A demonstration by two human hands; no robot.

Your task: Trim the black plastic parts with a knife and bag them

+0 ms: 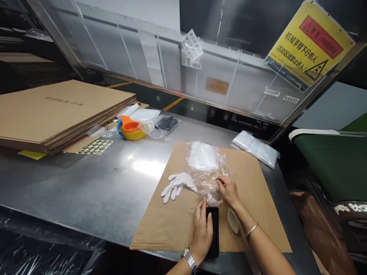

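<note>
A clear crinkled plastic bag (209, 183) lies on a brown paper sheet, with a folded white item (203, 156) at its far end. My right hand (228, 190) has its fingertips pinched at the bag's right side. Beside a black rectangular case or tray (213, 233), my left hand (203, 229) rests with fingers stretched forward, their tips near the bag's lower end. My left thumb lies against the black item's edge. To the left of the bag is a white glove (179, 186). An oval, translucent roll-like object (233, 220) sits partly behind my right forearm.
The brown paper (163, 225) covers part of the metal table (114, 183). Stacked cardboard (57, 110) stands at left, near a sticker sheet (95, 146) and orange and yellow tape rolls (133, 131). A packaged white bundle (255, 148) lies back right. A framed clear panel (169, 57) rises behind.
</note>
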